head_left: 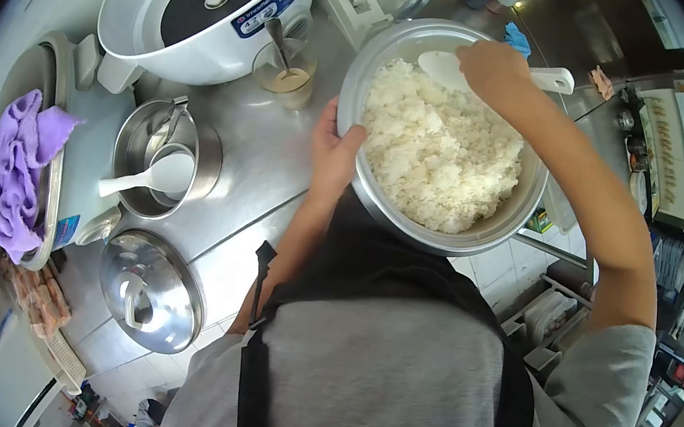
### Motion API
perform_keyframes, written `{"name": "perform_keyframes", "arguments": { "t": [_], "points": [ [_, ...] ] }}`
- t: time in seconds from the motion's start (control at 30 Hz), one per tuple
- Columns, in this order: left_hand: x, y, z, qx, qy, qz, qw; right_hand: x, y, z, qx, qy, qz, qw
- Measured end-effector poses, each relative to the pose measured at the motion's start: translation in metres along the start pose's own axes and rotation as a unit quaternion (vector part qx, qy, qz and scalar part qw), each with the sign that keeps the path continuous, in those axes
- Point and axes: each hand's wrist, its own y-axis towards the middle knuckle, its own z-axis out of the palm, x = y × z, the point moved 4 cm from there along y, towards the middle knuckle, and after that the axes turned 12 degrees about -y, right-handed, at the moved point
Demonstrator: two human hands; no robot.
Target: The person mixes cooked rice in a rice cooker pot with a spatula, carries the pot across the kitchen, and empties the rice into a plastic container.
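A large metal pot point(357, 86) full of cooked white rice point(444, 158) is in front of me, reaching past the steel counter's front edge. My left hand point(338, 148) grips its left rim, thumb on the rim and fingers around the outside. Over the pot's far right side, my right hand point(495, 69) is closed round a white rice paddle point(443, 67). The paddle's blade lies at the far edge of the rice, and its handle end sticks out to the right, beyond the rim.
Left on the counter point(238, 148) stand a steel pot point(210, 153) holding a second white paddle point(167, 173), a metal lid point(151, 288) and a plastic cup point(296, 91) with a spoon. Behind are a white rice cooker body point(206, 66) and a purple cloth point(19, 171) on another cooker.
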Motion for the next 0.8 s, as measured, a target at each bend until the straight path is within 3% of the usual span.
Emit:
{"name": "perform_keyframes", "arguments": {
  "t": [0.1, 0.17, 0.27, 0.37, 0.47, 0.57, 0.6, 0.7, 0.8],
  "points": [
    [0.002, 0.003, -0.001, 0.011, -0.005, -0.002, 1.0, 0.024, 0.019, 0.06, -0.043, -0.043, -0.004, 0.998],
    [0.002, 0.004, 0.002, 0.009, 0.004, -0.003, 1.0, 0.017, 0.027, 0.074, 0.017, -0.027, 0.014, 0.999],
    [0.001, 0.002, -0.004, -0.001, 0.004, 0.004, 1.0, -0.016, 0.019, 0.045, 0.02, -0.014, -0.006, 1.0],
    [0.005, 0.002, -0.002, -0.012, -0.01, 0.009, 1.0, -0.027, 0.011, -0.002, 0.103, 0.019, 0.037, 0.994],
    [0.004, 0.001, 0.0, -0.006, -0.012, 0.009, 1.0, 0.025, 0.019, 0.055, 0.096, -0.048, 0.008, 0.994],
    [0.003, 0.002, -0.002, -0.001, 0.0, 0.02, 1.0, 0.017, 0.025, 0.057, 0.111, -0.055, -0.017, 0.992],
    [0.003, 0.001, -0.003, 0.001, 0.005, 0.022, 1.0, -0.001, 0.028, 0.056, 0.109, 0.05, 0.039, 0.992],
    [0.005, 0.002, -0.004, -0.004, 0.003, 0.029, 1.0, -0.024, 0.021, 0.011, 0.096, 0.034, 0.033, 0.994],
    [0.006, 0.001, -0.004, -0.014, -0.015, 0.014, 1.0, 0.008, 0.026, 0.039, 0.076, -0.024, 0.018, 0.997]
  ]
}}
